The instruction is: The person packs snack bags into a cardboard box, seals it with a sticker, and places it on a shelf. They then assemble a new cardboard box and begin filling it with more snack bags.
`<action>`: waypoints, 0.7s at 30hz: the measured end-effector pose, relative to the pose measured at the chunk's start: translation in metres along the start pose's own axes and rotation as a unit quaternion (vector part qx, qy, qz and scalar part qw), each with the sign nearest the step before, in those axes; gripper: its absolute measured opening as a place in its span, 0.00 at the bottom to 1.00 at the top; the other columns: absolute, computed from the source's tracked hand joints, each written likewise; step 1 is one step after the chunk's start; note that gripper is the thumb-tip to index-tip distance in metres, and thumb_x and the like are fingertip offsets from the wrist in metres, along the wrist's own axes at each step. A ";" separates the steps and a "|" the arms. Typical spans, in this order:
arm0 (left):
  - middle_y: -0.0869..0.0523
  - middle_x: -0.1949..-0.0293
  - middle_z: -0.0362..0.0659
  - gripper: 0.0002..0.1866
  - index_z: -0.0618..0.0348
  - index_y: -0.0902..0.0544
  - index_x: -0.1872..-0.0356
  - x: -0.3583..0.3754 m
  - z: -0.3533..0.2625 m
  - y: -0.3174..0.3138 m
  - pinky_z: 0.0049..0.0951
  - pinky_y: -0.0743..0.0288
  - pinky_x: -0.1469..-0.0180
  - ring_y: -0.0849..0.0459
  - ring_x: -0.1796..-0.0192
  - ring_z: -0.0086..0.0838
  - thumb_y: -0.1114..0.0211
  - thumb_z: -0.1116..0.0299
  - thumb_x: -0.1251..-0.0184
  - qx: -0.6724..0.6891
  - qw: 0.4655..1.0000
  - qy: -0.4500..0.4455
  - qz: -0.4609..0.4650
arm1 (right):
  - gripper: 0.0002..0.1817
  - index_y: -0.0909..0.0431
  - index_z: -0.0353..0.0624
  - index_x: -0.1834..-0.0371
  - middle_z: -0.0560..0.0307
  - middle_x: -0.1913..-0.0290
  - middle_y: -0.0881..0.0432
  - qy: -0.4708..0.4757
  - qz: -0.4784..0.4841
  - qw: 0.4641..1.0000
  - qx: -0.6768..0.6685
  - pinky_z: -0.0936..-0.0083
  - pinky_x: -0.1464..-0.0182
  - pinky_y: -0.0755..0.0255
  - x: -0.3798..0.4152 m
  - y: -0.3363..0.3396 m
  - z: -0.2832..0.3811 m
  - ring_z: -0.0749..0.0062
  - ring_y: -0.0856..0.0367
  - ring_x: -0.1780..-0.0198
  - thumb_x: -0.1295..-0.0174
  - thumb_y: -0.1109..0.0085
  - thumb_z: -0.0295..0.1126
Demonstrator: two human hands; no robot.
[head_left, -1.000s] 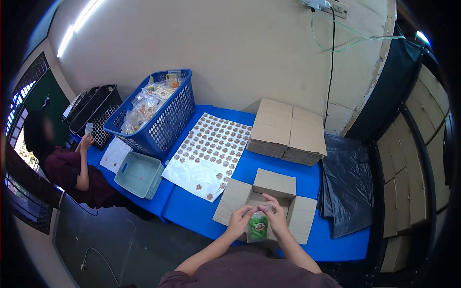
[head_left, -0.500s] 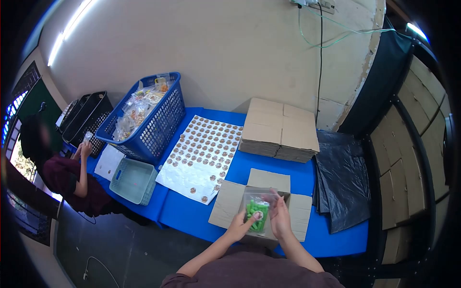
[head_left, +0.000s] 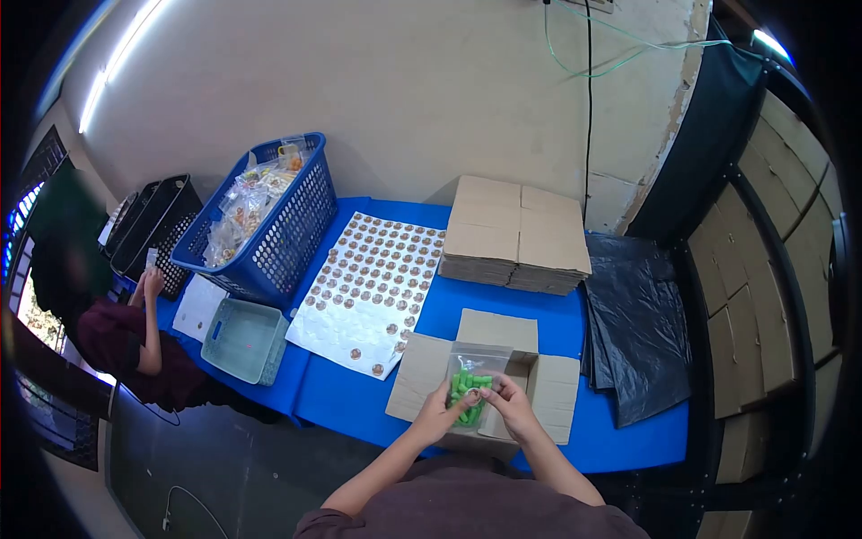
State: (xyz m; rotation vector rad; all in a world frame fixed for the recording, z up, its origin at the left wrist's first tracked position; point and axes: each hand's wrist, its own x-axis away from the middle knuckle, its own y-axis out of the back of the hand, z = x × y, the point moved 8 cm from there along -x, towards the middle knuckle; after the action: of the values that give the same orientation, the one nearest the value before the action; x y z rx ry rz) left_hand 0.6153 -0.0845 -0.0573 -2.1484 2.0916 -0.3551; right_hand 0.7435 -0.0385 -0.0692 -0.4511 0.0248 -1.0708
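Note:
A clear plastic zip bag (head_left: 478,357) of small green pieces (head_left: 464,381) is held over an open cardboard box (head_left: 554,395). My left hand (head_left: 435,417) grips the bag's left side, thumb lying across its front. From the right, my right hand (head_left: 512,410) closes on the bag, and its fingertips meet the left thumb at the front. Something pale and round shows between the thumbs, mostly covered by the fingers. A white sheet of round brown stickers (head_left: 368,287) lies on the blue table to the left of the box, with many spots bare near its lower end.
Flattened cardboard boxes (head_left: 512,225) are stacked behind the box, and black plastic bags (head_left: 636,328) lie at right. Leftward stand a blue basket (head_left: 301,229) full of packets and a grey-green basket (head_left: 242,340). A co-worker (head_left: 126,332) handles a small packet at far left.
My right hand has come from the bag's right edge to its front, meeting the left thumb over the pale round piece. The green pieces have shifted inside the bag.

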 end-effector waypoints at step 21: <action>0.12 0.59 0.47 0.13 0.71 0.19 0.50 0.007 0.000 0.026 0.24 0.22 0.48 0.14 0.55 0.27 0.37 0.81 0.35 -0.017 1.000 0.023 0.008 | 0.09 0.16 0.36 0.61 0.53 0.60 0.18 0.067 0.049 0.975 0.207 0.71 0.47 0.30 0.003 -0.002 -0.011 0.67 0.21 0.54 0.36 0.40 0.31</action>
State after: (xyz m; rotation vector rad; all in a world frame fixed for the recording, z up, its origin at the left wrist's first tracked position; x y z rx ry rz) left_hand 0.5906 -0.0923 -0.0627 -2.1604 2.1543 -0.3725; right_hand 0.7407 -0.0455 -0.0777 0.0001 -0.0563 -0.9752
